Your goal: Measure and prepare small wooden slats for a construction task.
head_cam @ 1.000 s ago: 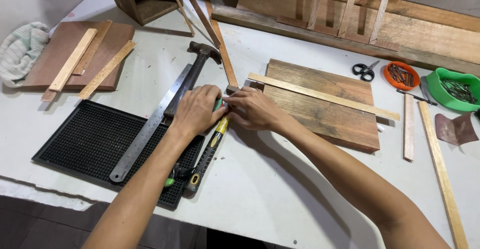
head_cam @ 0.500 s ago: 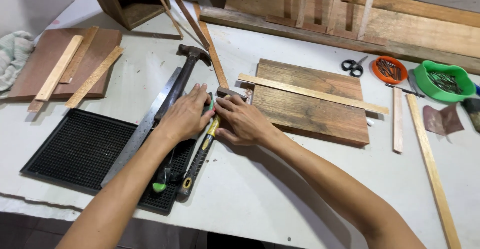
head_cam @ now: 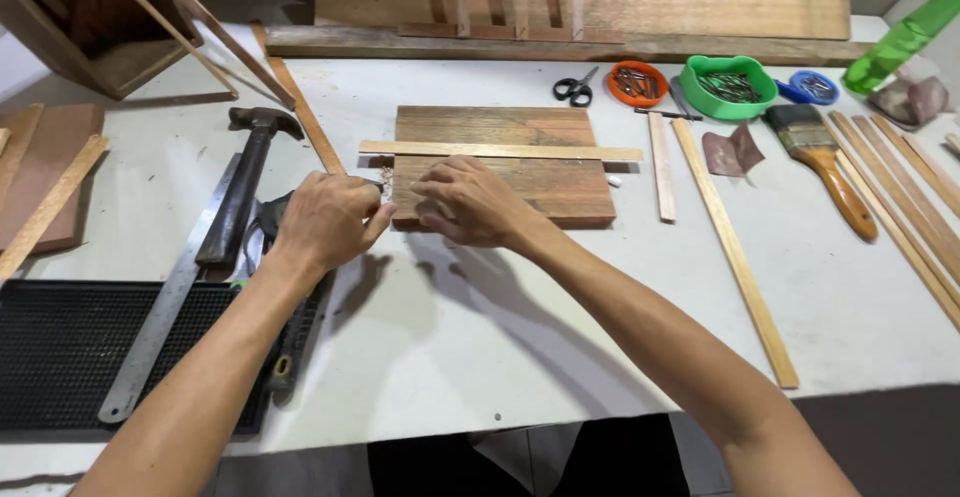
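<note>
A brown wooden board (head_cam: pixel 540 189) lies flat on the white table (head_cam: pixel 480 337), with a thin pale wood strip (head_cam: pixel 520 150) across its far part. My right hand (head_cam: pixel 468 202) rests on the board's near left corner, fingers spread and pressing down. My left hand (head_cam: pixel 330 219) sits just left of the board, its fingers curled in with nothing visible between them. It lies over a dark tool (head_cam: pixel 262 219) beside a hammer (head_cam: pixel 238 197). A little sawdust (head_cam: pixel 385 174) lies at the board's left edge.
A steel ruler (head_cam: pixel 160 317) and a black-and-yellow-handled tool (head_cam: pixel 284 367) lie by a black mat (head_cam: pixel 60 347). Scissors (head_cam: pixel 574 87), orange (head_cam: pixel 637 84) and green (head_cam: pixel 728 85) trays of nails, a paintbrush (head_cam: pixel 825 162) and loose strips (head_cam: pixel 735 252) lie to the right. Planks (head_cam: pixel 640 2) line the back.
Both hands have left the tool by the mat and shifted to the board's near left corner. They have parted, and the right hand now lies on the board. The view has shifted too.
</note>
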